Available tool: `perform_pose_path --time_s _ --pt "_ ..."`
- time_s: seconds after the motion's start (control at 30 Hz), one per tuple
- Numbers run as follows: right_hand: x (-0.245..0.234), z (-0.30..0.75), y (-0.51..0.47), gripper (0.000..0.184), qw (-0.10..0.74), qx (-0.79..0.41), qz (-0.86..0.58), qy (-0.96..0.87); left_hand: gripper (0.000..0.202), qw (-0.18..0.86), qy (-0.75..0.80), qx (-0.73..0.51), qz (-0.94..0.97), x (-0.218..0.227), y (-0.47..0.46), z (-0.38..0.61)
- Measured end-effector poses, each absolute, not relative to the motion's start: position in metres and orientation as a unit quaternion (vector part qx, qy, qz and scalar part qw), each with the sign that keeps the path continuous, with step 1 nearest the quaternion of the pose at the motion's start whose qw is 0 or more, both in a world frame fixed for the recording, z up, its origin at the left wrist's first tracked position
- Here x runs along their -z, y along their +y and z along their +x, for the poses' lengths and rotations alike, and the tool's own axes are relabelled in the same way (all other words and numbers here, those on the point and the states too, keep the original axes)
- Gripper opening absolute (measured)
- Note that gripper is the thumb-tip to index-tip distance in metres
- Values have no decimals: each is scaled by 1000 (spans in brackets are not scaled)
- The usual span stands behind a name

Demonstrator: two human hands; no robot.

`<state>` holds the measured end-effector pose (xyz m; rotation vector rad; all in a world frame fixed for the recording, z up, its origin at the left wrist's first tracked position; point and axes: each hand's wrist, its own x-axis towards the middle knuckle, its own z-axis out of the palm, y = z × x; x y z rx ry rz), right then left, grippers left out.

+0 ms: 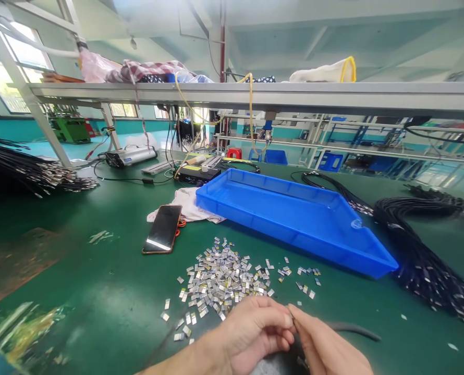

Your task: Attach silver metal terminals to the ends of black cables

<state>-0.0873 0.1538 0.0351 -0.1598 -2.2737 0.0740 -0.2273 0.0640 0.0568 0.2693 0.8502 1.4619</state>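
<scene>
My left hand (255, 330) and my right hand (326, 344) meet at the bottom, just right of centre. Both are closed, with thumbs and fingertips pinched together around a tiny dark piece that the fingers mostly cover. From behind my right hand a dark cable (355, 329) sticks out to the right; whether it joins the pinched piece is hidden. A blurred dark strand also shows left of my left wrist. Just beyond my hands lies a heap of small silver metal pieces (226, 276), some with yellow or blue marks, with several scattered around it.
A blue plastic tray (294, 237) stands behind the heap. Bundles of black cables lie at right (423, 250) and left (32, 169). A phone (163, 229) rests by a pale cloth (191, 204). Overhead runs a shelf (255, 94) with a hanging yellow cord.
</scene>
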Motion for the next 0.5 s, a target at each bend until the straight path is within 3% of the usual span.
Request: perform_pose_path --time_s 0.5 --pt "-32 -89 146 31 384 -115 -175 -899 2 645 394 -648 92 -55 65 -226"
